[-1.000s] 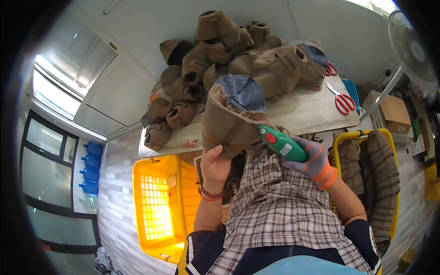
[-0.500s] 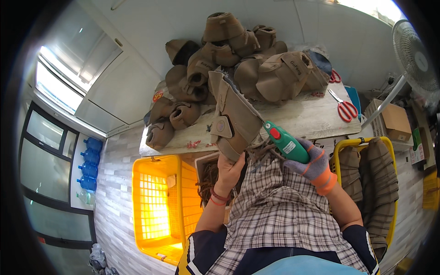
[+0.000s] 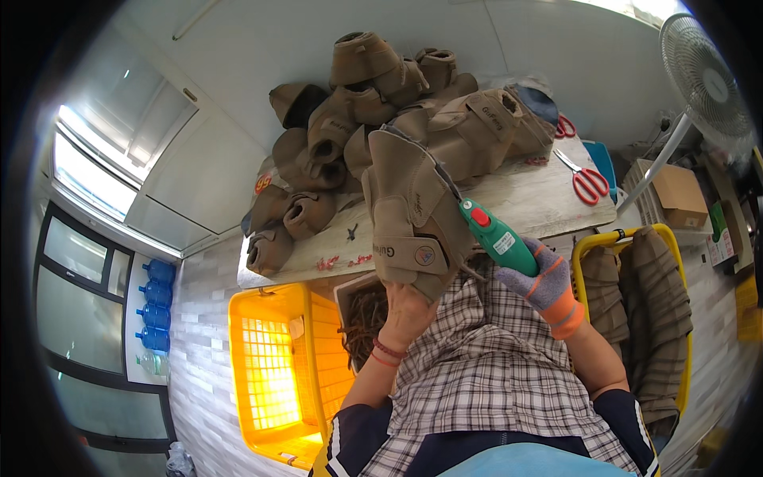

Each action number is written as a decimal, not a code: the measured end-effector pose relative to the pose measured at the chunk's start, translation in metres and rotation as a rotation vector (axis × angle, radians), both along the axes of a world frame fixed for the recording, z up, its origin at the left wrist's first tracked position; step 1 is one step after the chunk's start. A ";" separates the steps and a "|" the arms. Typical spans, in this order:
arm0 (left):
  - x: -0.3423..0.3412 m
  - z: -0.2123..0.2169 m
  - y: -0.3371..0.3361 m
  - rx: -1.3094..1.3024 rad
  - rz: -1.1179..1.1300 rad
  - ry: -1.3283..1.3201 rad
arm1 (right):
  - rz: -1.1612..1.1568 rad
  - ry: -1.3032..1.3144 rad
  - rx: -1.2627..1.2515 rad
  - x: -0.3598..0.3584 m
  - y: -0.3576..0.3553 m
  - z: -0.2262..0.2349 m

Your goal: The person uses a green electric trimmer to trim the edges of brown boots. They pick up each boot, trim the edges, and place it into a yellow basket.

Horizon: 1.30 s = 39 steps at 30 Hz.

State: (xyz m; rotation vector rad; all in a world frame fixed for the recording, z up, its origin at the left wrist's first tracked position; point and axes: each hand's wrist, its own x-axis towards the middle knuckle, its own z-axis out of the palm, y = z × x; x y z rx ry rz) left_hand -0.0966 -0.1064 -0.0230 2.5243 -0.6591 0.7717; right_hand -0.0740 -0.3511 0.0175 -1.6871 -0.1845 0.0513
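My bare left hand [image 3: 407, 318] grips the lower end of a brown padded cuff [image 3: 405, 199], which flares at the top and has a strap with a round badge. It stands upright above my lap, its outside facing me. In a grey and orange glove, my right hand [image 3: 544, 286] is wrapped round a green handheld power cutter [image 3: 501, 242] with a red button. The cutter's tip is at the cuff's right edge; whether it touches is hard to tell. Thin brown trimmings hang by my left hand, over my checked apron [image 3: 485, 358].
Similar cuffs [image 3: 366, 63] are heaped on the table [image 3: 548, 195], with red-handled scissors [image 3: 588, 183] at its right. A yellow basket [image 3: 274, 374] and a box of brown scraps [image 3: 362, 310] stand left; another yellow basket [image 3: 683, 318] of brown pieces stands right. A fan [image 3: 707, 75] is far right.
My left hand has turned the cuff, so its badge now lies further right and more of its front shows. The cutter has moved slightly down and right along the edge.
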 end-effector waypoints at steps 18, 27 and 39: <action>0.049 -0.001 0.067 -0.425 0.111 -0.038 | -0.220 -0.077 0.139 0.021 -0.045 -0.011; 0.292 0.185 0.209 0.105 0.417 -0.326 | -0.305 -0.069 0.130 -0.001 -0.064 -0.025; 0.101 -0.097 -0.038 0.420 -0.438 0.310 | -0.366 0.031 0.092 -0.014 -0.082 -0.039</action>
